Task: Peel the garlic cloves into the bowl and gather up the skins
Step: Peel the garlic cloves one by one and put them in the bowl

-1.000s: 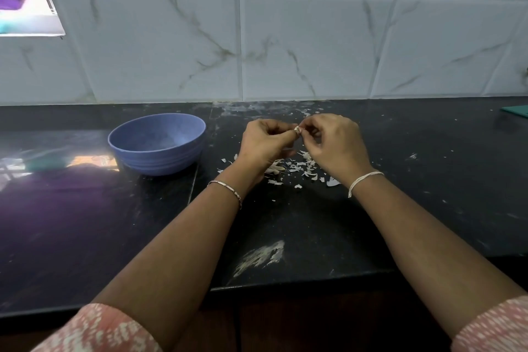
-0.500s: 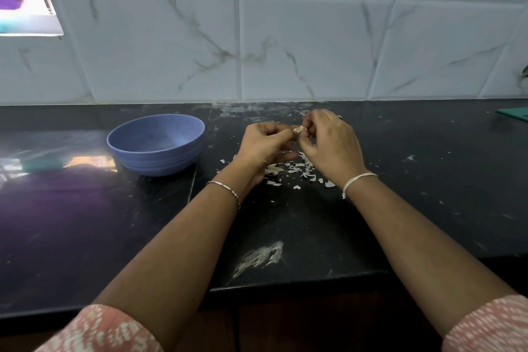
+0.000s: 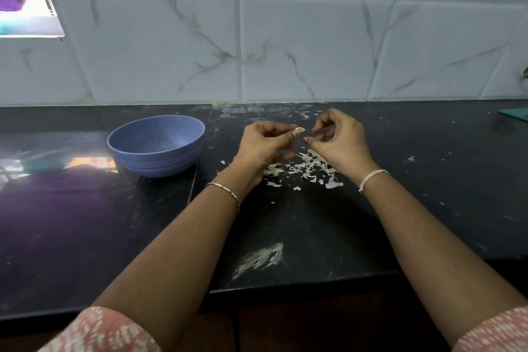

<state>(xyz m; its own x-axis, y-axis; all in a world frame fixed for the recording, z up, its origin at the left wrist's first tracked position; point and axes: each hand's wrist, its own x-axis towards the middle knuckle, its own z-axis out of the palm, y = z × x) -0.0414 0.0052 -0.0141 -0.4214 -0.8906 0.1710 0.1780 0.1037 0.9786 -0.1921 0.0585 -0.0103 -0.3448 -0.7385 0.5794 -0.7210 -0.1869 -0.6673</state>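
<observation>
Now that my right hand (image 3: 340,143) has come away, holding something or nothing I cannot tell, my left hand (image 3: 264,144) alone pinches the clove (image 3: 299,130); I think the bowl (image 3: 160,164) comes next.

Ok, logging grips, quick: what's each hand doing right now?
Left hand: pinches a garlic clove.
Right hand: fingers curled; holding anything, cannot tell.

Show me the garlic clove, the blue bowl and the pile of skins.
garlic clove (image 3: 299,130), head view, its pale exposed tip.
blue bowl (image 3: 160,163), head view, the front outer wall.
skins (image 3: 310,165), head view, middle of the scattered pile.
</observation>
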